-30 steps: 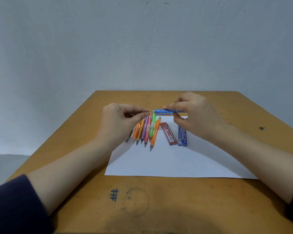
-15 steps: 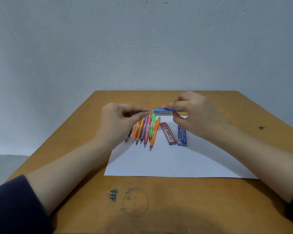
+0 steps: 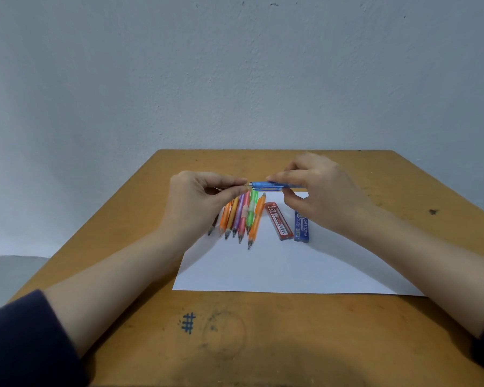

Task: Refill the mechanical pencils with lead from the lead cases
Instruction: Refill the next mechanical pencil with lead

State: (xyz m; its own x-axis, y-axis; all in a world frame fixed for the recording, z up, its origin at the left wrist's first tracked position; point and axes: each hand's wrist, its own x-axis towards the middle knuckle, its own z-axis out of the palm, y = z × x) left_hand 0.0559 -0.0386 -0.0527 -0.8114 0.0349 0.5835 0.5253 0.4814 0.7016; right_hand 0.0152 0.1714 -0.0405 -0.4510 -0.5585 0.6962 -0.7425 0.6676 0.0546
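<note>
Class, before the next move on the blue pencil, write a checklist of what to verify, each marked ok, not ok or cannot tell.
1. Right hand grips the blue mechanical pencil above the paper sheet: ok.
2. Left hand pinches a thin lead at the pencil's end: ok.
3. Lead entered the barrel: cannot tell.
4. Red lead case and blue lead case lie on the sheet, close by: ok.
5. Cases closed: cannot tell.

Soft, even light; faint shadows, slight wide-angle edge bending.
</note>
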